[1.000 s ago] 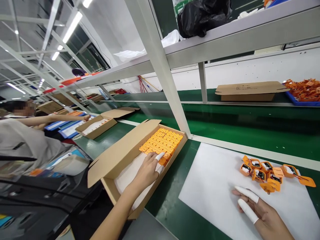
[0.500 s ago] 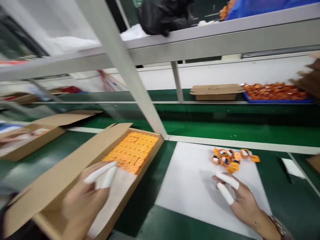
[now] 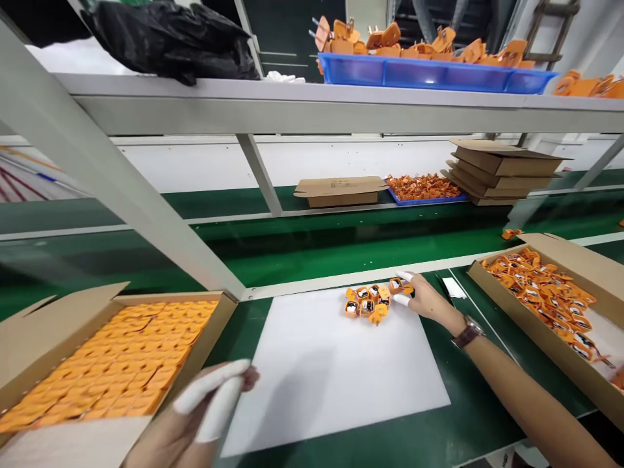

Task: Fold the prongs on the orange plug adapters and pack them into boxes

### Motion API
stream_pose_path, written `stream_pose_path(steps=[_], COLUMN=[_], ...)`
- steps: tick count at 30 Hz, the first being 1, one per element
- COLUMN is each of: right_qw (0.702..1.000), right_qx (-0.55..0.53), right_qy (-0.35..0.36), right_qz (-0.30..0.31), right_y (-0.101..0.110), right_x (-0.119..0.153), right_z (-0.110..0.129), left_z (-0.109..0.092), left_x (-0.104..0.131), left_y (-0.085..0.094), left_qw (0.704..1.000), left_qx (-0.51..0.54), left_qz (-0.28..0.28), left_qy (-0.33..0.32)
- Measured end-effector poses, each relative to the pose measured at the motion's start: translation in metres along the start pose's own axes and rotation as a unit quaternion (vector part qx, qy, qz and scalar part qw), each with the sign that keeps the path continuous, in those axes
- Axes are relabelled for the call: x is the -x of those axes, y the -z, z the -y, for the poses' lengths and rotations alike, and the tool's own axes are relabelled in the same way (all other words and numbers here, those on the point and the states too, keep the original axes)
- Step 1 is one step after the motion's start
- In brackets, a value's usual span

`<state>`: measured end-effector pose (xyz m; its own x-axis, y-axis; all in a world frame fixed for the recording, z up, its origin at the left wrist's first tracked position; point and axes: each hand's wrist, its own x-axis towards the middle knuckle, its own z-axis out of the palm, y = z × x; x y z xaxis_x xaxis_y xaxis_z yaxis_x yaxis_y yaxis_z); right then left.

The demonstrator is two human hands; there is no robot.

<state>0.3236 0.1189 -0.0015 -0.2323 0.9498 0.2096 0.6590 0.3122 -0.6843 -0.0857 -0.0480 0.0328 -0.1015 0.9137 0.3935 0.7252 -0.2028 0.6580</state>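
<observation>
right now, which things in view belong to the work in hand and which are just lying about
Likely in use:
orange pieces on the white sheet, right hand at the end one
open left box, near the left hand
open right box of loose orange pieces

Seemingly just lying about:
black bag on the shelf
stacked cartons
single carton

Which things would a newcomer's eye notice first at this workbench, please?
Probably the rows of orange parts in the cardboard box at the left. Next, the cluster of orange pieces on the white sheet, with the right hand at its right end. White-covered fingers also stand out, there and on the left hand, low in the picture.
</observation>
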Motion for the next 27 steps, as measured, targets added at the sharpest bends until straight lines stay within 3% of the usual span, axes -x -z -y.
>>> stream_pose_path(steps=[5, 9, 12, 15, 18, 21, 25, 27], right_qw=[0.999, 0.997, 0.989, 0.944, 0.925, 0.94, 0.966, 0.971], right_qx=[-0.037, -0.071, -0.102, -0.126, -0.115, -0.114, -0.136, -0.168], right_qy=[-0.027, -0.008, 0.094, 0.236, 0.292, 0.267, 0.177, 0.112], right_qz=[-0.005, -0.018, 0.057, 0.191, 0.216, 0.182, 0.129, 0.13], right_y=[-0.003, 0.007, 0.003, -0.014, -0.034, -0.049, -0.058, -0.063], right_x=[-0.008, 0.008, 0.027, 0.04, 0.045, 0.044, 0.046, 0.047], right_z=[-0.003, 0.027, 0.074, 0.116, 0.13, 0.123, 0.111, 0.107], left_z=[-0.026, -0.036, -0.041, -0.046, -0.048, -0.042, -0.035, -0.033], left_x=[-0.006, -0.007, -0.014, -0.027, -0.037, -0.038, -0.028, -0.024], left_y=[-0.03, -0.037, -0.053, -0.074, -0.086, -0.088, -0.091, -0.094], left_qw=[0.985, 0.97, 0.95, 0.9, 0.845, 0.826, 0.838, 0.846], left_qx=[0.086, 0.123, 0.195, 0.309, 0.388, 0.418, 0.423, 0.428], left_qz=[0.117, 0.203, 0.244, 0.296, 0.353, 0.357, 0.316, 0.291], left_qy=[-0.097, -0.056, 0.027, 0.085, 0.106, 0.124, 0.137, 0.127])
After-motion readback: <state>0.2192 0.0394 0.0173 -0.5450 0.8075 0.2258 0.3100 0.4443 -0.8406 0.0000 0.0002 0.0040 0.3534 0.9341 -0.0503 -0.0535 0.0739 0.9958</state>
